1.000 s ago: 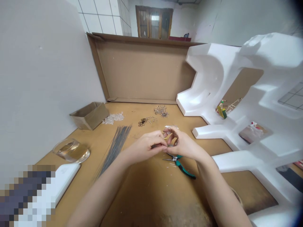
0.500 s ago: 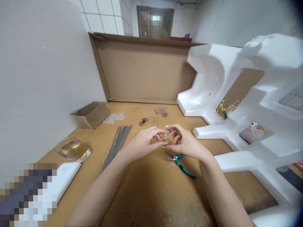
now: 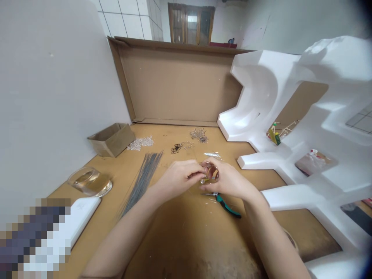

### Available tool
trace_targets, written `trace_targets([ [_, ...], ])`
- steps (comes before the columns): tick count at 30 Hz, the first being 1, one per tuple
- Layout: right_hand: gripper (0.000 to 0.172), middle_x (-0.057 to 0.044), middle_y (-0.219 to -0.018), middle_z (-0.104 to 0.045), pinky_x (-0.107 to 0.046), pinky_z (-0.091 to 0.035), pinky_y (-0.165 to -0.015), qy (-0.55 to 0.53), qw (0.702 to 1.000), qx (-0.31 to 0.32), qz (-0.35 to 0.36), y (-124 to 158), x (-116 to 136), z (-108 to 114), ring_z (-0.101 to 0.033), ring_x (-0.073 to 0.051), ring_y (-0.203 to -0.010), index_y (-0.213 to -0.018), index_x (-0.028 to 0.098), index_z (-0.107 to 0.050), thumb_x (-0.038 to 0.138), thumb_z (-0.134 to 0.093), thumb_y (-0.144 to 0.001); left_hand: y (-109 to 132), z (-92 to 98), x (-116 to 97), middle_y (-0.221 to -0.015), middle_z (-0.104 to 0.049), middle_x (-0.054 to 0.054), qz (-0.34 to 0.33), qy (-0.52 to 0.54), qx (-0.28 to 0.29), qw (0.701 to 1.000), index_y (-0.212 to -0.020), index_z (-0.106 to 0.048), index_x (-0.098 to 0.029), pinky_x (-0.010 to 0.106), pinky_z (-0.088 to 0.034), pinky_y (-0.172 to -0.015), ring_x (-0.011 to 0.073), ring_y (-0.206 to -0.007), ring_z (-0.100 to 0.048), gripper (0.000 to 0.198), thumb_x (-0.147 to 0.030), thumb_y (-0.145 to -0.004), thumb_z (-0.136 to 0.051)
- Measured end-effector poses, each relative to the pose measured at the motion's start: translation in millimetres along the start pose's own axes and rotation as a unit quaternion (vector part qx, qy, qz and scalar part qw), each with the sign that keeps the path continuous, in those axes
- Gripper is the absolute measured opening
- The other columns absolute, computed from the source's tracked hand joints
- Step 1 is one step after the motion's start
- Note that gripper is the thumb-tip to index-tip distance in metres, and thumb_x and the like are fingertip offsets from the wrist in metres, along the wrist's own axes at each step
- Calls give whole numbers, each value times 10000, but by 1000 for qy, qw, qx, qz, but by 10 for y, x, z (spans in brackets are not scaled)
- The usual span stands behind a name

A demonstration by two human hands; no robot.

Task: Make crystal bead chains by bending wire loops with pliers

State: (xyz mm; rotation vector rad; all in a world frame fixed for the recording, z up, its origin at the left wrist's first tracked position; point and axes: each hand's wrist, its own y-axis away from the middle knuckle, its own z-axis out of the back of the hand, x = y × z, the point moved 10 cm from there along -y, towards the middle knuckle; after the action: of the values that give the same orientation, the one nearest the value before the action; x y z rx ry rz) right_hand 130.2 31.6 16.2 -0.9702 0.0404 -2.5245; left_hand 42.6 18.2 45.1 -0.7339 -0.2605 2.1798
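Note:
Between my two hands is a small loop of wire strung with clear beads (image 3: 202,181), partly covered by fingers. My left hand (image 3: 184,175) pinches its left side with thumb and fingertips. Curled round the far and right side of the loop is my right hand (image 3: 229,180), its thumb apart from the fingers. Just below it lie needle-nose pliers (image 3: 228,206) with green and black handles, jaws partly hidden by the right hand. Something yellow and curved shows behind the fingers, too covered to name. Short silver wire pieces (image 3: 212,155) rest beyond the right hand.
Long grey wires (image 3: 142,178) lie left of my hands. Clear beads (image 3: 140,143), black rings (image 3: 176,148) and small metal parts (image 3: 199,135) sit farther back. A cardboard box (image 3: 112,141), a glass of liquid (image 3: 93,184) and a white slab (image 3: 84,215) stand left; white foam (image 3: 252,162) borders the right.
Both hands have turned and shifted slightly downward with the beaded loop. My right hand now covers the upper part of the pliers, and the short wire pieces behind it show more.

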Motion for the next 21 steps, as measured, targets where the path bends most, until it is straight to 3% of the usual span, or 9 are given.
trace_targets([
  [4,471,5,-849,-621,-274,-422,-622,8,1000,-10,-6,-11,11,-1,-575,-154,-721,-982,243,-550,403,-756,-589,6,2,7,-772,-652,6,4,6,-4,1000,-831,-677,-192,209,-385,-617,109,-684,-564,192,-183,-869,-489],
  [11,242,-13,-841,-624,-267,-437,-641,-24,999,-26,31,-42,66,-13,-574,-135,-707,-931,211,-595,244,-633,-695,6,-48,10,-815,-641,8,-4,0,-3,1000,-842,-656,-193,223,-400,-650,117,-729,-566,193,-177,-874,-466],
  [16,255,7,-776,-583,-259,-445,-590,-71,993,-91,34,-57,14,96,-552,-118,-630,-900,208,-577,232,-664,-662,12,50,21,-894,-616,22,14,64,-24,998,-1043,-597,-201,245,-459,-699,118,-751,-570,205,-204,-872,-484],
  [19,288,0,-769,-602,-277,-460,-611,-153,982,-104,28,-77,-28,127,-566,-133,-658,-927,212,-594,270,-701,-666,26,126,73,-981,-572,38,21,110,-59,992,-1156,-531,-217,251,-491,-725,116,-789,-575,289,-257,-871,-511],
  [21,317,-14,-851,-633,-282,-475,-633,-271,957,-103,16,-109,-85,122,-583,-137,-703,-916,221,-608,283,-746,-637,34,168,106,-1031,-547,49,20,138,-86,987,-1158,-518,-219,246,-505,-723,121,-831,-581,302,-296,-866,-531],
])
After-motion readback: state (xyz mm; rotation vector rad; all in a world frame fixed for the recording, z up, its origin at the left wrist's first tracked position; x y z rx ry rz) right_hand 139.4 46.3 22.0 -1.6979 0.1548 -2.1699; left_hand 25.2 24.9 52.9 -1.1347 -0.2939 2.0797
